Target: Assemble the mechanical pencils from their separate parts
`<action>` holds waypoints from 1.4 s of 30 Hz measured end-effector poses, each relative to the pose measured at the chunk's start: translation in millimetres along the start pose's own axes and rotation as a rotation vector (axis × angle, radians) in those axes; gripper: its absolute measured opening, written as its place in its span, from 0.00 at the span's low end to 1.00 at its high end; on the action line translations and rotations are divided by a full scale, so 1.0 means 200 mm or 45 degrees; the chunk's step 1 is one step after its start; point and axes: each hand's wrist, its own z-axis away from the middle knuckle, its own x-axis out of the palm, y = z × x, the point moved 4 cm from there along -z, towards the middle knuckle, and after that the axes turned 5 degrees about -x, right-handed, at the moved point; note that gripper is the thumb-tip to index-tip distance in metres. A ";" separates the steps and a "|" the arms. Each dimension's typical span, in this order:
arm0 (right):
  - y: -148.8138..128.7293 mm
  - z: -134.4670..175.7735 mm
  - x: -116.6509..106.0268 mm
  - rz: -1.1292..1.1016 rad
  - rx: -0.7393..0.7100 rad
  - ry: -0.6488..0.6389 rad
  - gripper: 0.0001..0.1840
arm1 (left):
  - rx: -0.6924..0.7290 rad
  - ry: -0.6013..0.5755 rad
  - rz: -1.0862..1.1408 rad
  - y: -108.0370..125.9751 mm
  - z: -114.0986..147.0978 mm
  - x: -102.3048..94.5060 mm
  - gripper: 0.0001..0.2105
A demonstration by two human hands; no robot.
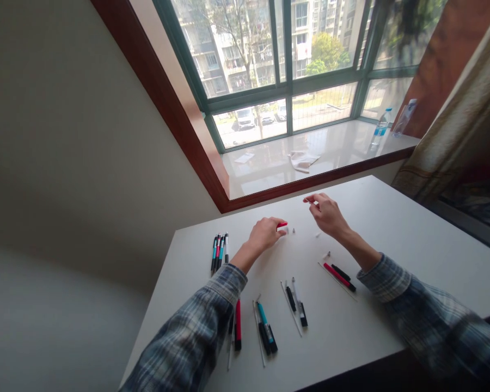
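The left hand [266,233] is over the middle of the table, its thumb and forefinger nearly together on a small red piece [282,224], which lies between the tips and sticks out beyond them. The right hand [326,213] is raised a little farther off, thumb and forefinger pinched shut on a thin pale piece [307,200] at the very tips; its exact shape is too small to tell.

Just beyond the left fingertips, apart from them, sits a tiny grey part [293,230]; a small white bit [317,235] lies below the right hand. Near the right wrist are a red barrel [338,275], a black grip [341,272] and a slim refill [337,281], side by side. Farther from the fingers, toward the person's body, lie a clear barrel [297,296] with a black end, a cyan barrel [264,314] with dark parts and a refill against it, and a longer red barrel [238,321]; the left sleeve [212,316] partly hides this last group. On the left, just past that sleeve, several pens [219,253] lie in a row.

All this rests on a white table [424,245]. Behind it, a glossy window sill [265,171] carries crumpled white material [304,160] and two plastic bottles, one with a blue label [380,128]. A patterned curtain [445,125] hangs at the right, a plain wall [85,136] fills the left, and through the green-framed window [249,97] show parked cars, trees and apartment blocks.
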 end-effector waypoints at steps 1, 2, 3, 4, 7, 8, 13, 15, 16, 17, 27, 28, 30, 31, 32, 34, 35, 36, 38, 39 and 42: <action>0.00 -0.01 -0.01 -0.015 -0.011 0.023 0.16 | -0.002 -0.003 -0.002 -0.01 -0.02 0.02 0.15; 0.00 -0.01 -0.02 -0.027 -0.023 0.042 0.16 | 0.002 0.001 0.000 -0.02 -0.03 0.04 0.15; 0.00 -0.02 -0.03 -0.039 -0.033 0.060 0.16 | 0.011 0.010 0.005 -0.03 -0.03 0.05 0.16; -0.01 -0.02 -0.03 -0.053 -0.043 0.076 0.16 | 0.027 0.020 0.011 -0.03 -0.04 0.06 0.16; -0.02 -0.02 -0.04 -0.096 -0.059 0.111 0.15 | 0.089 0.041 0.011 -0.03 -0.04 0.07 0.16; -0.02 -0.02 -0.04 -0.105 -0.060 0.115 0.15 | 0.105 0.043 -0.003 -0.03 -0.04 0.07 0.15; -0.04 -0.02 -0.04 -0.126 -0.052 0.081 0.15 | 0.212 0.011 -0.194 0.00 -0.03 0.05 0.10; -0.05 -0.01 -0.04 -0.142 -0.075 0.047 0.16 | 0.264 -0.011 -0.274 0.02 -0.02 0.04 0.09; -0.06 -0.01 -0.04 -0.148 -0.093 0.031 0.16 | 0.281 -0.019 -0.297 0.03 -0.01 0.04 0.09; -0.06 -0.01 -0.04 -0.148 -0.110 0.017 0.16 | 0.292 -0.026 -0.309 0.04 0.00 0.04 0.08; -0.17 0.07 0.03 -0.126 -0.275 -0.313 0.11 | 0.131 0.282 0.143 -0.09 0.42 -0.31 0.13; -0.20 0.08 0.04 -0.126 -0.306 -0.323 0.12 | 0.095 0.321 0.232 -0.12 0.49 -0.36 0.14; -0.24 0.11 0.07 -0.114 -0.363 -0.354 0.13 | 0.009 0.346 0.443 -0.18 0.60 -0.41 0.14; -0.26 0.12 0.08 -0.114 -0.393 -0.376 0.15 | -0.044 0.361 0.555 -0.21 0.63 -0.42 0.15; -0.28 0.13 0.09 -0.122 -0.428 -0.396 0.16 | -0.089 0.379 0.669 -0.23 0.66 -0.42 0.15; -0.32 0.16 0.11 -0.165 -0.493 -0.408 0.17 | -0.148 0.396 0.859 -0.25 0.69 -0.39 0.15; -0.33 0.17 0.12 -0.193 -0.508 -0.396 0.17 | -0.165 0.398 0.927 -0.25 0.69 -0.38 0.15; -0.34 0.18 0.13 -0.218 -0.511 -0.377 0.17 | -0.175 0.394 0.977 -0.25 0.69 -0.36 0.14; -0.36 0.20 0.14 -0.254 -0.500 -0.337 0.17 | -0.188 0.386 1.046 -0.25 0.68 -0.32 0.14; -0.37 0.21 0.15 -0.267 -0.498 -0.323 0.16 | -0.194 0.390 1.066 -0.25 0.68 -0.31 0.14; -0.41 0.23 0.16 -0.298 -0.525 -0.313 0.12 | -0.238 0.419 1.100 -0.26 0.68 -0.26 0.13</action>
